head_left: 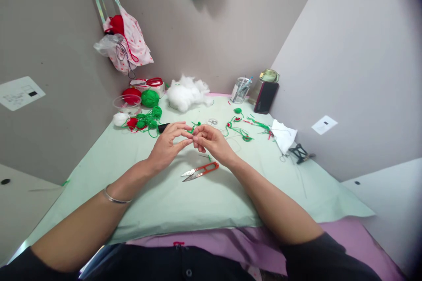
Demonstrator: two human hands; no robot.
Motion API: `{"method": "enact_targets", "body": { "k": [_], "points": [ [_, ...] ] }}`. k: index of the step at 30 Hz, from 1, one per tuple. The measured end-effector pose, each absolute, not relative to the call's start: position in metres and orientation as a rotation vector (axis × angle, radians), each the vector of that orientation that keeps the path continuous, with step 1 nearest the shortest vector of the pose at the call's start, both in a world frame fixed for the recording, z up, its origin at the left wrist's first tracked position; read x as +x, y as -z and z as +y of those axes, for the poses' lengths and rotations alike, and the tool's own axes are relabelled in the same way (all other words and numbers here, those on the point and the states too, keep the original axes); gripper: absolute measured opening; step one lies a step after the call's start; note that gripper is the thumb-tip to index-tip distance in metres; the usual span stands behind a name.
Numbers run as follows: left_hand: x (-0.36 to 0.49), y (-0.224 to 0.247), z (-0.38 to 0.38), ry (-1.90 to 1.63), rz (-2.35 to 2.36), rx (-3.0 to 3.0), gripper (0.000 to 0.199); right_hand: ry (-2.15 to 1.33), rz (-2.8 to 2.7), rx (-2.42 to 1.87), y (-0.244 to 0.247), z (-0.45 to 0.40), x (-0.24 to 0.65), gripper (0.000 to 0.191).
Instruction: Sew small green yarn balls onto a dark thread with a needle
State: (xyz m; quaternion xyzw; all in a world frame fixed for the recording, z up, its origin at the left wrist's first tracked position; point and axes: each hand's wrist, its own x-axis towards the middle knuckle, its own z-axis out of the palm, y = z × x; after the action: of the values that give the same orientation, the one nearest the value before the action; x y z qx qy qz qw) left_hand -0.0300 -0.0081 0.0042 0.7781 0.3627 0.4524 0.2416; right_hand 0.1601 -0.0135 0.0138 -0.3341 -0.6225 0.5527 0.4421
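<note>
My left hand (169,144) and my right hand (212,141) meet fingertip to fingertip above the middle of the table. Thumb and fingers of each are pinched together; what lies between them is too small and hidden to name. A bit of green yarn (198,124) shows just beyond the fingertips; whether it is held or lies behind them I cannot tell. Orange-handled thread snips (201,171) lie below my hands, blades pointing left. Close by is a short piece of green yarn (209,158). A black object (163,127) is partly covered by my left hand.
Green yarn balls (150,98), a red yarn ball (132,96) and white stuffing (187,93) sit at the back left. Small green-and-red crocheted pieces (246,138) lie right. Behind stand a cup (241,90) and a phone (266,97); a black stand (300,153) is farther right.
</note>
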Motion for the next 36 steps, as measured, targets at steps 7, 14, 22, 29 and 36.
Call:
{"method": "enact_targets", "body": {
  "k": [7,14,22,29,36],
  "points": [
    [-0.038,-0.014,-0.001,-1.292,1.060,1.849,0.016,-1.578,-1.452,-0.845,-0.020,-0.009,0.169,0.035],
    [-0.077,-0.022,0.032,-1.499,0.917,1.202,0.018,-1.627,-1.279,-0.818,-0.033,0.005,0.201,0.032],
    [-0.113,-0.036,0.047,-1.646,0.698,0.569,0.024,-1.441,-1.091,-0.722,-0.054,0.017,0.253,0.023],
    [-0.134,-0.042,0.053,-1.703,0.635,0.359,0.028,-1.288,-0.954,-0.740,-0.059,0.024,0.289,0.011],
    [-0.146,-0.037,0.057,-1.768,0.864,0.679,0.030,-1.157,-0.832,-0.696,-0.058,0.027,0.315,0.007]
  ]
}}
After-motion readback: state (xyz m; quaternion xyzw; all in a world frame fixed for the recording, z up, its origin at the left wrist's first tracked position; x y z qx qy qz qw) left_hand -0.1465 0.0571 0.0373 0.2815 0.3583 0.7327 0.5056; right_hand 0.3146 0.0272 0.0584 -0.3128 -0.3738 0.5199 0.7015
